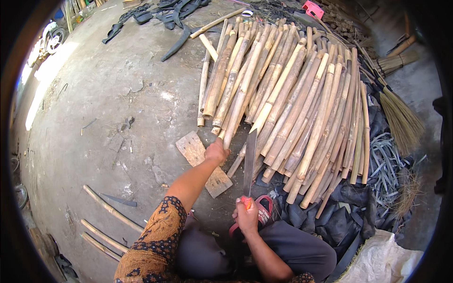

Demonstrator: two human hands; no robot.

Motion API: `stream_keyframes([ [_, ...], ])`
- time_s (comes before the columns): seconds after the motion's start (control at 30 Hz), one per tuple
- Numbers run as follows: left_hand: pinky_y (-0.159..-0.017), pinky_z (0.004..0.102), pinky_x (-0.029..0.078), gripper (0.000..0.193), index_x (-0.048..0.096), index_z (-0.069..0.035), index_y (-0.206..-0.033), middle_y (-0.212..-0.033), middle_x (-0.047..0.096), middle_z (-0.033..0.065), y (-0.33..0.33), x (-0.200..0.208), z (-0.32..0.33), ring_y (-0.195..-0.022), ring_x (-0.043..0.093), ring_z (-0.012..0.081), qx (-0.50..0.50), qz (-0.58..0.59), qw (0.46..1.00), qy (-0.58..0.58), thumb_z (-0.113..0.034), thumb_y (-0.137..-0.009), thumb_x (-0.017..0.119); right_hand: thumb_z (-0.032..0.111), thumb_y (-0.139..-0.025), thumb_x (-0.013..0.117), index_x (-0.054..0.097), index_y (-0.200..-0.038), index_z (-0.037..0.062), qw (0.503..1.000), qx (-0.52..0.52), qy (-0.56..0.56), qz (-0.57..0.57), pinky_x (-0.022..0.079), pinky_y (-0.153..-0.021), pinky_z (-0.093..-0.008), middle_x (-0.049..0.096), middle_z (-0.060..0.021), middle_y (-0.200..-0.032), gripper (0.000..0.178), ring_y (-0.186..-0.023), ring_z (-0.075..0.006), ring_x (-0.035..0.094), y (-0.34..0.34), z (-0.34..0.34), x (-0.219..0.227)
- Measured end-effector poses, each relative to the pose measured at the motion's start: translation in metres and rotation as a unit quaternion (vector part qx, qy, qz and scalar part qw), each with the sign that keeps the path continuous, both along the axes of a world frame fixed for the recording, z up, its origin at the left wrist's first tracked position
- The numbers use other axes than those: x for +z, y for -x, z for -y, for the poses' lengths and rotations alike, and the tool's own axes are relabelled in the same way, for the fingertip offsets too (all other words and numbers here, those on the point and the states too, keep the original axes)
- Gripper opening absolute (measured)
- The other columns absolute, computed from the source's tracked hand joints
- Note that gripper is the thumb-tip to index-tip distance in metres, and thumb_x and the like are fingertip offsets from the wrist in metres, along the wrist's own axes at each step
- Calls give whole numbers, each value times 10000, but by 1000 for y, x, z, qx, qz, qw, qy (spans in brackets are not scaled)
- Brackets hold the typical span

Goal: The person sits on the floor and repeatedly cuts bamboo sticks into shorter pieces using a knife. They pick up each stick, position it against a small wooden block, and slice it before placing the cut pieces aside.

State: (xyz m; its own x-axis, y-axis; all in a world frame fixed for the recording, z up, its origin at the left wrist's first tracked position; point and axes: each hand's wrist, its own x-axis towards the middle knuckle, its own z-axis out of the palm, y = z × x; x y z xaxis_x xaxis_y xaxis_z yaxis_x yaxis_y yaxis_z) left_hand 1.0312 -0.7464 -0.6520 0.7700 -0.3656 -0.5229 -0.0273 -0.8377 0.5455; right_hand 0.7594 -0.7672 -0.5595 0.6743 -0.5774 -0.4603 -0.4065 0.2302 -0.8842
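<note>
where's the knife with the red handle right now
In the head view, the red-handled knife is just right of centre, held in the right hand, its blade pointing toward the bamboo pile.

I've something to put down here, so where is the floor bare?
Mostly bare: the wide floor left of the wooden board, between the dark strips at top and the loose bamboo poles at lower left, bar small scraps. Crowded: right of the board, with the bamboo pile, dark sheeting and broom.
</note>
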Motion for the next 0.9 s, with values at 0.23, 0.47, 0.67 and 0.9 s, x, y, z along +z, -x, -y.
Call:
stream_keyframes([
  [0.23,-916,425,586,537,367,-71,-1477,-1240,713,159,34,55,-56,-1098,712,276,-13,-390,849,357,-185,-995,575,194,-1006,558,598,-1158,2,987,-40,-121,102,543,-829,-377,713,-150,-1052,249,-941,-241,694,-27,36,39],
  [0.47,-998,392,550,647,276,-127,-1586,-1322,656,119,150,109,-110,-1170,653,206,-165,-444,803,362,-195,-1038,613,151,-986,555,588,-1277,-94,963,-65,-242,102,564,-924,-394,643,-224,-1303,382,-1141,-289,680,-31,23,40],
  [0.67,-941,358,521,410,629,-87,-1337,-1132,716,90,108,142,-136,-1106,640,154,-457,-184,857,152,-358,-1029,629,110,-980,540,621,-1179,-66,970,34,-184,153,601,-761,-363,704,-175,-1138,278,-941,-235,722,-17,-8,53],
  [0.9,-1065,462,469,608,724,-57,-1208,-1319,677,159,22,293,-221,-1210,639,326,-184,106,975,71,-595,-978,559,67,-941,573,595,-1315,-72,966,181,-23,186,554,-835,-316,714,-141,-1079,399,-915,-178,709,-14,-15,83],
])
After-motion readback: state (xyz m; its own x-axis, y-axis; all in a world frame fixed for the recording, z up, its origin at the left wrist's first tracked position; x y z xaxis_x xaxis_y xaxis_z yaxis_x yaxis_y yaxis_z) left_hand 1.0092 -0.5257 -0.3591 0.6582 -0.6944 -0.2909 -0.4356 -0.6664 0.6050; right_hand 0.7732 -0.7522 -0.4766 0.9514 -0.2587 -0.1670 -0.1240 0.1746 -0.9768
